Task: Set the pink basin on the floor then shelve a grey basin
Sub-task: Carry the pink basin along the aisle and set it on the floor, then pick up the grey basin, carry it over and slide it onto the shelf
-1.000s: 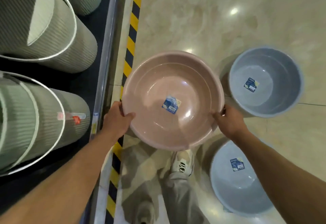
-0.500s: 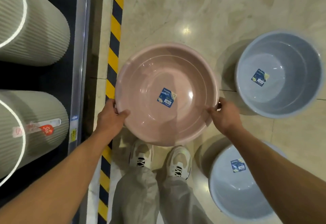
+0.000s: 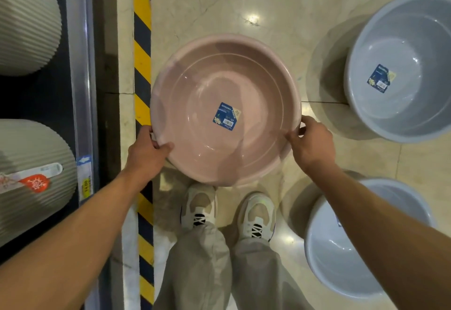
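A round pink basin (image 3: 207, 85) with a blue label inside hangs low over the marble floor, just ahead of my shoes. My left hand (image 3: 146, 151) grips its near left rim and my right hand (image 3: 310, 143) grips its near right rim. Whether the basin touches the floor I cannot tell. One grey basin (image 3: 402, 104) stands on the floor at the right. A second grey basin (image 3: 341, 261) stands at the lower right, partly hidden by my right forearm.
A low shelf edge (image 3: 83, 90) with price tags runs along the left, with ribbed pale green bins (image 3: 26, 24) lying on it. A yellow and black hazard stripe (image 3: 142, 70) marks the floor beside the shelf. My two shoes (image 3: 200, 207) stand below the pink basin.
Both hands have carried the pink basin downward toward the floor. My view has tilted down, bringing my shoes and legs fully into sight.
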